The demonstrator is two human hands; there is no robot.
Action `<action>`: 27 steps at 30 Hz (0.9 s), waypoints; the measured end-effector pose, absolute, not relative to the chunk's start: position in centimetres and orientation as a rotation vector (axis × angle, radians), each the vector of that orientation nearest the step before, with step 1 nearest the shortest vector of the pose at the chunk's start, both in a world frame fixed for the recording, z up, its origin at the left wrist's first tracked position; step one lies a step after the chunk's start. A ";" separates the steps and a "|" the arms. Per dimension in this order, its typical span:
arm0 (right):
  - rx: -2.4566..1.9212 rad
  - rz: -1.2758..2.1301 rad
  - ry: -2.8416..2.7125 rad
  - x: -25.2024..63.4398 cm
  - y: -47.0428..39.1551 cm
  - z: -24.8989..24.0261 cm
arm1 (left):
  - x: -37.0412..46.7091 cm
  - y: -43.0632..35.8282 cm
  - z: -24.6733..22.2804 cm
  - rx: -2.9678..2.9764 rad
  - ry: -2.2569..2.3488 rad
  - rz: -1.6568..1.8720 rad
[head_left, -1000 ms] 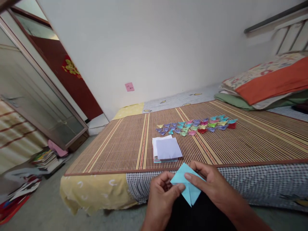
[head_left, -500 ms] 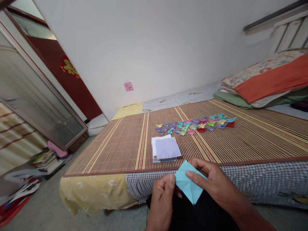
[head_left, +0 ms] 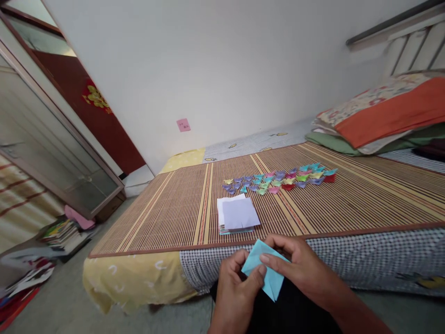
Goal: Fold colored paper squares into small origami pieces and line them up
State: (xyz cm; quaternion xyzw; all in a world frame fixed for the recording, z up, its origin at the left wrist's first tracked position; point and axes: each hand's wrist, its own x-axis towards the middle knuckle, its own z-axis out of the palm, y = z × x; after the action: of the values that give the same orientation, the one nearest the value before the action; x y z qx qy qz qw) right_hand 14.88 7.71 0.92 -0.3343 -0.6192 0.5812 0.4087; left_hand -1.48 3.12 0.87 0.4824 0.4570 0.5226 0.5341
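Observation:
A light blue folded origami paper (head_left: 273,280) is held above my lap, in front of the bed's near edge. It is diamond-shaped, with a crease running to its lower tip. My left hand (head_left: 238,287) grips its left side, the thumb lying across the front face. On the upper right, my right hand (head_left: 295,262) pinches it with the thumb in front and the fingers behind. Beyond my hands, a stack of square paper (head_left: 240,214) rests on the mat, a lavender sheet on top. Rows of small folded paper pieces (head_left: 278,179) in many colours lie farther back.
A striped bamboo mat (head_left: 167,204) covers the bed. Folded bedding (head_left: 385,113) is piled at the right. A pink note (head_left: 183,125) sticks to the white wall. On the left are a glass-panelled door (head_left: 69,139) and a stack of books (head_left: 60,233) near the floor.
My left thumb has moved from the paper's left corner onto its front face. Both hands and the blue paper have shifted slightly left and down; the view has shifted a little too.

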 end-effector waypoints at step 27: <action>-0.695 1.628 -1.026 12.9 7.6 -2.0 | 0.1 3.4 0.4 0.729 0.824 1.327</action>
State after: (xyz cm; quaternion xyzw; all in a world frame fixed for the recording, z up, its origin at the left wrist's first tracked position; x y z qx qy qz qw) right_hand 12.91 7.56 -2.03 -0.2899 -0.4280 0.6793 0.5209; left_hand 0.10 3.37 0.44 0.3210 0.3631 0.5842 0.6510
